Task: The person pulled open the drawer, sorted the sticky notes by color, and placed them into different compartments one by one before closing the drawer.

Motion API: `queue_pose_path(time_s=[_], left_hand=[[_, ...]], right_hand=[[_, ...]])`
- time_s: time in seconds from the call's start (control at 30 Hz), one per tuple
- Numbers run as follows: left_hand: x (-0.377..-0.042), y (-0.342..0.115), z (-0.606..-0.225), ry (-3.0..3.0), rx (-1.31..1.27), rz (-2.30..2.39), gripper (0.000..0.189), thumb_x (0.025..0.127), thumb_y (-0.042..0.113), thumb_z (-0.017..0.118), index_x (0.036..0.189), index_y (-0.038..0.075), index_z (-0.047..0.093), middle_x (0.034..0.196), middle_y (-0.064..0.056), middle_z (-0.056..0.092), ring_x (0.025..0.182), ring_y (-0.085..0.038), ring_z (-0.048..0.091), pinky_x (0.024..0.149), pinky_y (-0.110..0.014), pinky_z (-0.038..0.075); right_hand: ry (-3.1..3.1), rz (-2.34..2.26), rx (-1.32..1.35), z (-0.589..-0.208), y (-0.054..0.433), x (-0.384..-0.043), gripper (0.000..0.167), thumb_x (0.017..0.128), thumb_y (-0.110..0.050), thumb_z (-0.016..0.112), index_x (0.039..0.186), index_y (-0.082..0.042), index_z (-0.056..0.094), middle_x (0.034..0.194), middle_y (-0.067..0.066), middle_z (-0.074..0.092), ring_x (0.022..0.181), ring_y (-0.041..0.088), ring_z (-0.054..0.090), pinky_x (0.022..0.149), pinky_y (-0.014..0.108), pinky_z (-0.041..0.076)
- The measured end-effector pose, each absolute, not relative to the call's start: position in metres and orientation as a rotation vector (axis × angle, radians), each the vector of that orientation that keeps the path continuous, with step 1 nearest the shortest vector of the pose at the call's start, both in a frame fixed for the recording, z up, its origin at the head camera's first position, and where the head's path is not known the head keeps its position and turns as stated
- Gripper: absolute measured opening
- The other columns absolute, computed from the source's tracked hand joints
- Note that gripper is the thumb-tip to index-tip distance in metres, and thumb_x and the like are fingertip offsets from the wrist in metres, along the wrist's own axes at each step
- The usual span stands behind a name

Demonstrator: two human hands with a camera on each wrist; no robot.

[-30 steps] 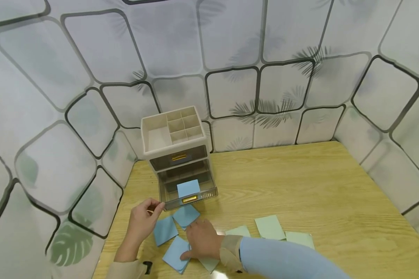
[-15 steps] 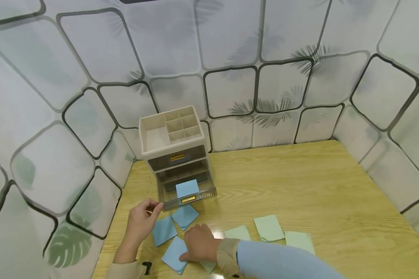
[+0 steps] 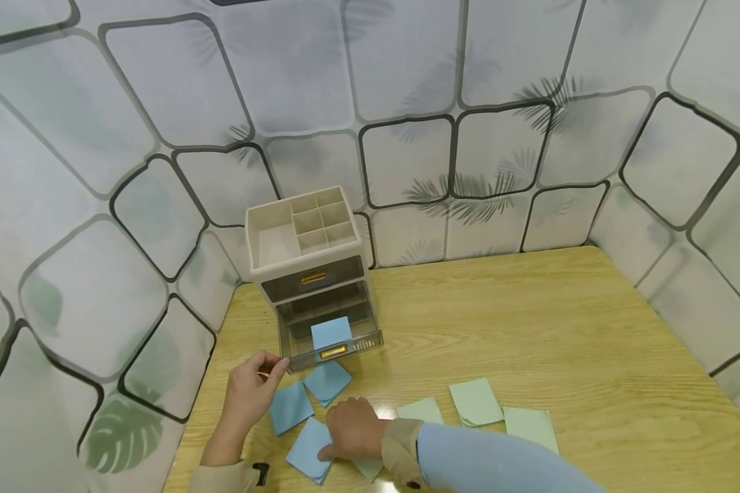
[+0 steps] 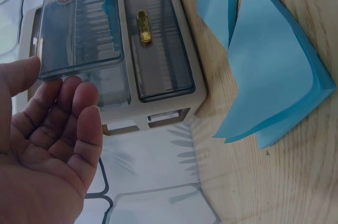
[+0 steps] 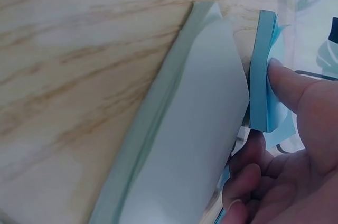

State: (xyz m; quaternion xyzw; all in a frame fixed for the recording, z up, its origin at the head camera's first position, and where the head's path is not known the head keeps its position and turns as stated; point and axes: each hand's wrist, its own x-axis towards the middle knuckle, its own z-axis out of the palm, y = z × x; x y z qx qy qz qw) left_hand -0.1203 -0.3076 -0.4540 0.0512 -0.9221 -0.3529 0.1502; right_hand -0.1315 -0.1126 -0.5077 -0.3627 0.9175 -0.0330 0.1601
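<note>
My left hand grips the front left corner of the pulled-out lower drawer of a small desk organizer. In the left wrist view, its thumb and fingertips meet the edge of the clear drawer. Inside the drawer lies a blue sticky note pad. With my right hand I hold another blue sticky note pad on the table; the right wrist view shows the thumb on the pad's face and fingers at its lower edge. Two more blue pads lie before the drawer.
Several pale green sticky note pads lie right of my right hand, one partly under it. The organizer has a compartmented top tray and a shut upper drawer. Patterned cloth walls enclose the wooden table.
My right hand's fingers have drawn back slightly from the upper blue pad and curled in near the lower one. My left hand stays at the drawer corner.
</note>
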Motion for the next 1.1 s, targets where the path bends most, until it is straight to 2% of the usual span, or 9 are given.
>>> queue_pose_path(time_s=[0.23,0.4,0.57,0.7,0.77,0.87,0.97,1.03,1.1], left_hand=[[-0.12,-0.308,-0.453,-2.653,0.131,-1.001,0.013,0.099,0.014,0.077,0.089,0.007,0.074,0.082,-0.004,0.076,0.079,-0.014,0.07,0.067,-0.023,0.056],[-0.121,-0.307,-0.453,-2.658,0.139,-1.005,0.013,0.1,0.015,0.076,0.089,0.007,0.074,0.082,-0.004,0.076,0.08,-0.015,0.07,0.068,-0.023,0.056],[-0.12,-0.306,-0.453,-2.656,0.141,-1.005,0.013,0.1,0.015,0.076,0.089,0.007,0.074,0.082,-0.004,0.076,0.08,-0.016,0.07,0.068,-0.023,0.056],[-0.12,-0.306,-0.453,-2.652,0.14,-1.004,0.013,0.1,0.015,0.076,0.089,0.008,0.074,0.082,-0.004,0.076,0.08,-0.016,0.07,0.068,-0.023,0.056],[-0.12,-0.306,-0.454,-2.65,0.14,-1.005,0.013,0.1,0.015,0.076,0.089,0.008,0.074,0.082,-0.004,0.076,0.08,-0.016,0.07,0.068,-0.023,0.056],[-0.12,-0.306,-0.454,-2.649,0.141,-1.008,0.014,0.1,0.015,0.076,0.089,0.008,0.073,0.082,-0.004,0.076,0.079,-0.015,0.07,0.068,-0.023,0.056],[-0.12,-0.306,-0.455,-2.649,0.142,-1.011,0.014,0.101,0.015,0.076,0.089,0.008,0.073,0.082,-0.003,0.076,0.08,-0.015,0.071,0.069,-0.023,0.056],[-0.12,-0.306,-0.455,-2.65,0.144,-1.012,0.014,0.101,0.016,0.076,0.089,0.008,0.073,0.081,-0.003,0.076,0.08,-0.015,0.07,0.069,-0.023,0.056],[-0.12,-0.307,-0.455,-2.649,0.146,-1.012,0.014,0.101,0.016,0.076,0.089,0.008,0.073,0.081,-0.003,0.076,0.08,-0.015,0.07,0.069,-0.023,0.056]], right_hand=[[2.568,-0.13,-1.056,-0.507,-0.112,-0.135,0.051,0.087,-0.066,0.079,0.077,-0.018,0.064,0.072,-0.007,0.059,0.069,0.012,0.056,0.066,0.03,0.051],[2.551,-0.214,-1.031,-0.508,-0.111,-0.136,0.052,0.087,-0.061,0.082,0.069,-0.018,0.057,0.068,-0.007,0.054,0.065,0.011,0.051,0.061,0.03,0.047],[2.481,-0.342,-1.019,-0.512,-0.109,-0.141,0.054,0.091,-0.05,0.082,0.063,-0.018,0.048,0.063,-0.008,0.046,0.058,0.009,0.044,0.052,0.028,0.04],[2.423,-0.456,-0.997,-0.507,-0.108,-0.143,0.06,0.093,-0.039,0.083,0.054,-0.017,0.043,0.054,-0.01,0.035,0.05,0.007,0.032,0.046,0.022,0.028],[2.405,-0.517,-0.989,-0.505,-0.108,-0.143,0.058,0.092,-0.035,0.084,0.053,-0.017,0.045,0.051,-0.012,0.034,0.049,0.005,0.03,0.045,0.02,0.026],[2.374,-0.622,-0.956,-0.501,-0.108,-0.144,0.041,0.09,-0.029,0.086,0.062,-0.017,0.059,0.055,-0.013,0.042,0.052,0.002,0.037,0.05,0.017,0.032],[2.343,-0.698,-0.915,-0.497,-0.108,-0.144,0.018,0.089,-0.027,0.086,0.085,-0.014,0.074,0.068,-0.012,0.057,0.063,0.001,0.049,0.062,0.016,0.044],[2.325,-0.719,-0.902,-0.496,-0.108,-0.144,0.018,0.09,-0.026,0.085,0.095,-0.011,0.077,0.072,-0.01,0.061,0.067,0.001,0.051,0.066,0.016,0.046],[2.305,-0.734,-0.895,-0.495,-0.107,-0.145,0.018,0.091,-0.026,0.084,0.096,-0.01,0.079,0.072,-0.01,0.062,0.066,0.001,0.052,0.066,0.016,0.047]])
